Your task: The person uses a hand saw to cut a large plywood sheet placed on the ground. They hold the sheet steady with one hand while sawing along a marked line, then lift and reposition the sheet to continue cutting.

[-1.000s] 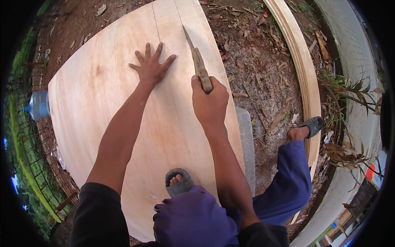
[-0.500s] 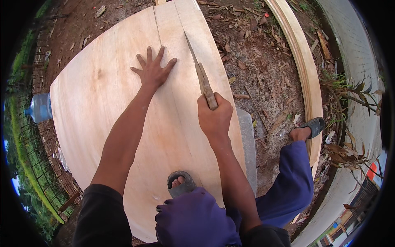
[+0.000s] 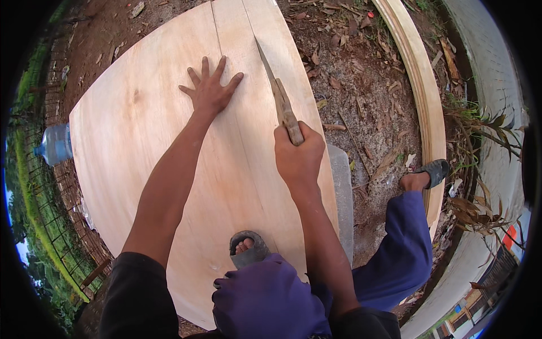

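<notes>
A hand saw (image 3: 279,93) with a worn wooden handle is gripped in my right hand (image 3: 300,155), its blade seen nearly edge-on. The blade meets a large pale plywood sheet (image 3: 141,152) at a thin line that runs up to the far edge. My left hand (image 3: 210,87) lies flat on the sheet with fingers spread, left of the saw. A second dark line runs from near its fingertips to the far edge. One foot in a dark sandal (image 3: 248,248) stands on the plywood near me.
Long pale plywood strips (image 3: 420,96) lie on the ground to the right, my other sandalled foot (image 3: 433,172) on them. A translucent container (image 3: 341,192) shows beside the sheet. A blue water bottle (image 3: 55,145) lies left, near a wire fence (image 3: 53,226). A concrete wall (image 3: 488,68) borders the right.
My right hand and the saw have shifted slightly up and to the right in the picture. The left hand remains spread on the plywood.
</notes>
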The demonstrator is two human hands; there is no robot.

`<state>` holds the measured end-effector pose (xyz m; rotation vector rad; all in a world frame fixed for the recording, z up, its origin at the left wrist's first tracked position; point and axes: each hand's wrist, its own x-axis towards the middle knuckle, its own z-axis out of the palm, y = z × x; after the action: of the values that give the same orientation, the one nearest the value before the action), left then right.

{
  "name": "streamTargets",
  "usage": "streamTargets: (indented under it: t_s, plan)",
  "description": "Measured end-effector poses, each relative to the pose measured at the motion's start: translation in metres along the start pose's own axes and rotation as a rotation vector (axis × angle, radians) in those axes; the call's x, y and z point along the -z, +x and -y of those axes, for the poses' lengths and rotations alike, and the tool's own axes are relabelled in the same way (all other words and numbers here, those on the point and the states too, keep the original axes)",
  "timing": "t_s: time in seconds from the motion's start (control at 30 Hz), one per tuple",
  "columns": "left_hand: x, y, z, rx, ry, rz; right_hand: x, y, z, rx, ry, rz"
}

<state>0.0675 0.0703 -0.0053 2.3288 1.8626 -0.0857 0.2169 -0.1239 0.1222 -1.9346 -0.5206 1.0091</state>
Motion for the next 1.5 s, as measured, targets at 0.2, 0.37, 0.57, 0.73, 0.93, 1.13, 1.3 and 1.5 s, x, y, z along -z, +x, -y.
streamTargets:
  t_s: [0.2, 0.37, 0.57, 0.73, 0.93, 1.13, 1.3, 1.5]
  plan:
    - [0.004, -0.003, -0.001, 0.013, 0.02, -0.009, 0.031, -0.055, -0.007, -0.002, 0.028, -0.018]
    - [0.003, -0.005, 0.002, 0.017, 0.043, -0.003, 0.056, -0.094, 0.006, -0.014, 0.042, -0.001]
    - [-0.002, 0.0, -0.008, -0.005, 0.011, 0.012, -0.005, 0.003, 0.011, 0.042, -0.039, -0.036]
    - [-0.001, -0.001, 0.004, 0.004, 0.029, -0.023, 0.046, -0.101, -0.02, 0.041, 0.028, -0.024]
    - [-0.005, -0.004, 0.0, -0.005, -0.007, -0.01, 0.021, -0.048, -0.02, 0.031, 0.043, -0.056]
    - [-0.004, -0.005, -0.001, -0.015, 0.014, -0.005, 0.004, -0.029, -0.009, 0.061, -0.043, -0.024]
    - [-0.001, -0.004, 0.003, -0.004, 0.038, -0.046, 0.053, -0.101, -0.021, 0.055, 0.001, -0.021]
    - [-0.004, 0.0, -0.008, -0.008, 0.023, 0.005, -0.005, 0.002, -0.015, 0.083, -0.046, -0.041]
